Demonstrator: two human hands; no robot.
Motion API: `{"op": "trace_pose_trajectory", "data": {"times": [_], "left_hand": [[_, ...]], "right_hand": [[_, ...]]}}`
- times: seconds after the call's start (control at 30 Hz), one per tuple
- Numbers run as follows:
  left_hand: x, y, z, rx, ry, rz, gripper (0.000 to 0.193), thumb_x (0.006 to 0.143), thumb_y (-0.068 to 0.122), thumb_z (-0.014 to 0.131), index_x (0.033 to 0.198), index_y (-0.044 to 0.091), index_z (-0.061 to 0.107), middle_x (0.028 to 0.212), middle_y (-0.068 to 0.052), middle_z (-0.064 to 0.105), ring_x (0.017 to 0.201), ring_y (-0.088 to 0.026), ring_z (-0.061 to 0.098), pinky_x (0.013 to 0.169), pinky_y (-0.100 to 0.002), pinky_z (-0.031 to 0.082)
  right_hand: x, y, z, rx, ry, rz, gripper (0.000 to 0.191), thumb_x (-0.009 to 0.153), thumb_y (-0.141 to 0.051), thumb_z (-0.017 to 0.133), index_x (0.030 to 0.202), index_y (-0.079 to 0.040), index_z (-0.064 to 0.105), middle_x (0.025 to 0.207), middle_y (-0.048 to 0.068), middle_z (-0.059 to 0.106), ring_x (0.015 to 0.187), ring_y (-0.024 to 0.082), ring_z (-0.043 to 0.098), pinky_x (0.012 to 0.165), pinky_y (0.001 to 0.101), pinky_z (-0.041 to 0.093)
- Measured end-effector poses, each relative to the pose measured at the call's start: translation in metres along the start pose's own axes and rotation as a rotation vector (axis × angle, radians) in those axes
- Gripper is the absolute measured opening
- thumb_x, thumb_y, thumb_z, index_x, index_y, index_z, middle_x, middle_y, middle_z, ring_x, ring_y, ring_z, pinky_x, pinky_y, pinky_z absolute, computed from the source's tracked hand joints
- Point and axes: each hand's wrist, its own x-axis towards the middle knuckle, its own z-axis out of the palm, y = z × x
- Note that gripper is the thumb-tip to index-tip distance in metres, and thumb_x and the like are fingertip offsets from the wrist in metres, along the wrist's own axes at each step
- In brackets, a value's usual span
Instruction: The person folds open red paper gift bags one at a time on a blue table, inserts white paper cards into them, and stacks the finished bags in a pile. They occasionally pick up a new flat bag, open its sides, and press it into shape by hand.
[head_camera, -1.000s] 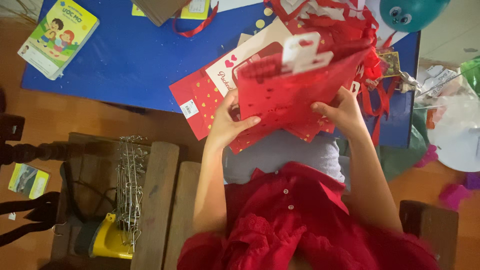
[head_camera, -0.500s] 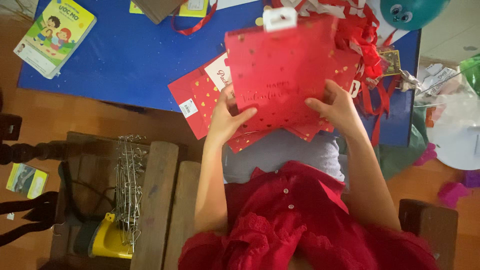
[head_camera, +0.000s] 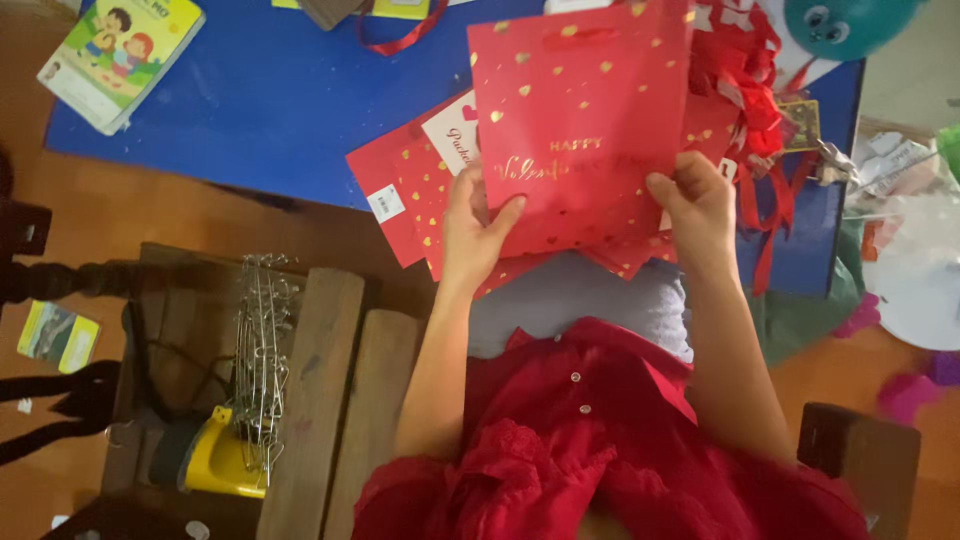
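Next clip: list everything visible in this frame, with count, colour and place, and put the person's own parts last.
gift bag: one, red with gold hearts, held flat over the table's near edge
flat red bags and card: several, stacked under the held bag
table: one, blue, top of view
picture book: one, green and yellow, table's far left corner
ribbons: a red tangle, right of the bag
balloon: one, teal, top right
wire rack: one, metal, on wooden bench at left
yellow object: one, under the rack
left hand: grips bag's lower left edge
right hand: grips bag's lower right edge
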Motion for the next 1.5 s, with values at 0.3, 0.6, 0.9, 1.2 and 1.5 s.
{"op": "trace_pose_trajectory", "data": {"times": [0.3, 0.6, 0.9, 1.2, 1.5], "left_hand": [[0.009, 0.019, -0.009, -0.088, 0.25, -0.017, 0.059, 0.097, -0.002, 0.064, 0.152, -0.002, 0.042, 0.139, -0.015, 0.061, 0.118, -0.022, 0.064, 0.102, -0.036, 0.055], [0.037, 0.035, -0.082, 0.592, 0.45, 0.437, 0.042, 0.112, 0.0, 0.056, 0.151, 0.017, 0.055, 0.14, -0.009, 0.067, 0.132, -0.029, 0.068, 0.111, -0.031, 0.054], [0.073, -0.04, -0.102, 1.15, 0.475, 0.161, 0.057, 0.089, -0.003, 0.062, 0.139, 0.025, 0.066, 0.142, -0.01, 0.063, 0.134, -0.03, 0.057, 0.113, -0.045, 0.045], [0.082, -0.069, -0.087, 1.038, 0.316, -0.006, 0.037, 0.095, 0.029, 0.072, 0.129, 0.013, 0.068, 0.14, -0.02, 0.058, 0.136, -0.039, 0.047, 0.109, -0.064, 0.03], [0.047, -0.06, 0.03, 0.917, -0.014, 0.318, 0.061, 0.085, 0.02, 0.075, 0.142, 0.007, 0.059, 0.15, -0.014, 0.055, 0.15, -0.036, 0.041, 0.126, -0.059, 0.029]], "right_hand": [[-0.01, -0.043, 0.049, 0.022, -0.057, -0.17, 0.044, 0.097, 0.0, 0.06, 0.14, -0.005, 0.053, 0.138, 0.006, 0.059, 0.129, 0.016, 0.059, 0.112, 0.0315, 0.047], [-0.003, -0.048, 0.125, -0.321, -0.376, -0.449, 0.038, 0.1, -0.002, 0.06, 0.138, -0.003, 0.064, 0.145, 0.016, 0.063, 0.139, 0.027, 0.057, 0.116, 0.0366, 0.043], [0.002, -0.047, 0.16, -0.336, -0.449, -0.503, 0.034, 0.1, -0.003, 0.063, 0.134, -0.004, 0.066, 0.139, 0.016, 0.065, 0.132, 0.029, 0.061, 0.112, 0.0378, 0.048], [0.001, -0.026, 0.14, -0.405, -0.424, -0.446, 0.03, 0.098, -0.003, 0.064, 0.128, -0.003, 0.067, 0.131, 0.015, 0.068, 0.12, 0.029, 0.065, 0.104, 0.0377, 0.05], [0.026, -0.022, 0.106, -0.597, -0.256, -0.474, 0.016, 0.099, -0.005, 0.064, 0.112, -0.006, 0.073, 0.13, 0.014, 0.07, 0.113, 0.029, 0.066, 0.086, 0.0368, 0.056]]}}
